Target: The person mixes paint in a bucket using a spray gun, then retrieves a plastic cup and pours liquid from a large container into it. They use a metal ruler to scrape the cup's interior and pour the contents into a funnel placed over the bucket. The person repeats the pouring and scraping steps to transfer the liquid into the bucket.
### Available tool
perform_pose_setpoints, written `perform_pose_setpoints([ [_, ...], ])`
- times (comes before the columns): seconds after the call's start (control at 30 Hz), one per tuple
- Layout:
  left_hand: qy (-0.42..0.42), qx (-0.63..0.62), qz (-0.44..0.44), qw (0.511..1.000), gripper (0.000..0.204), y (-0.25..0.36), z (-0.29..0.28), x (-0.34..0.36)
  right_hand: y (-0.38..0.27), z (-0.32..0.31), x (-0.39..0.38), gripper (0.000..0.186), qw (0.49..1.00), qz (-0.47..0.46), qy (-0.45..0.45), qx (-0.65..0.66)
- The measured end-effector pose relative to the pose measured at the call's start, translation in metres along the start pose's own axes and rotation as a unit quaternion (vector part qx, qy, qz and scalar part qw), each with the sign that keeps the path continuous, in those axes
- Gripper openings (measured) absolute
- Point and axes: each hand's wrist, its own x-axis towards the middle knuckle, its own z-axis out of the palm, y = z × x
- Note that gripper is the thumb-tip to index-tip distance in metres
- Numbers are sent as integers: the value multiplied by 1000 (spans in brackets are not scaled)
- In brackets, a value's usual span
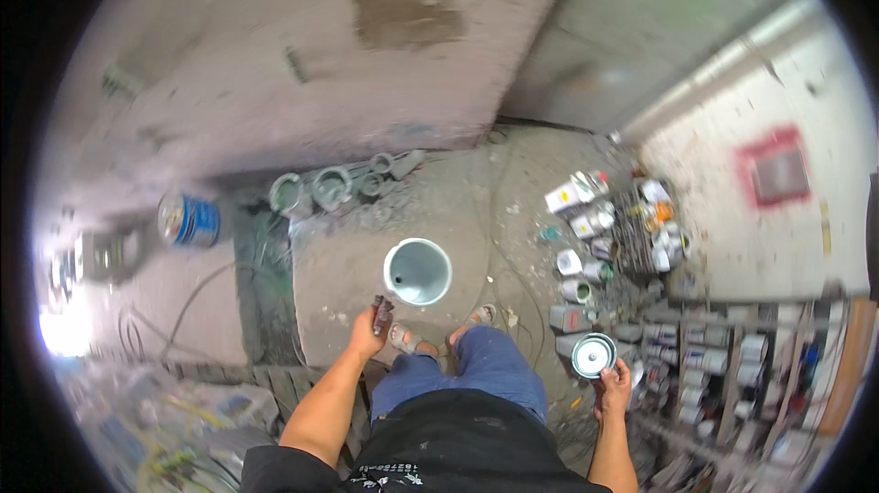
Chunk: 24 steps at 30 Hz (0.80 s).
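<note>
One round container (593,356) fills the right grip (617,387); about the left grip (368,332), I cannot tell.

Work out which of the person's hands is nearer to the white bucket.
Left. The left hand is close below-left of the white bucket in view; the right hand is much farther right and lower.

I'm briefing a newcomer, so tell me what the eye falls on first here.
The pale, round, open bucket stands out first, on the dusty grey floor just ahead of the sandalled feet. Next comes the grey square with a ragged red border on the white wall, upper right. Lower right, the right hand holds a round, silvery-white tin.
</note>
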Motion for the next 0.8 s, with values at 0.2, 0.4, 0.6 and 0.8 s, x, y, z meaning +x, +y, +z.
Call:
perform_pose_setpoints([
  [0.2,-28,68,84,994,18,35,49,56,13,-57,-9,48,993,42,100,54],
  [0.4,-25,114,40,992,25,39,101,69,45,-79,66,53,992,89,43,81],
  [0.6,-51,240,-27,969,23,5,149,84,85,-51,176,50,986,155,-24,52],
  [0.8,-68,311,-110,941,20,-59,193,138,170,17,273,54,981,180,-67,-27],
])
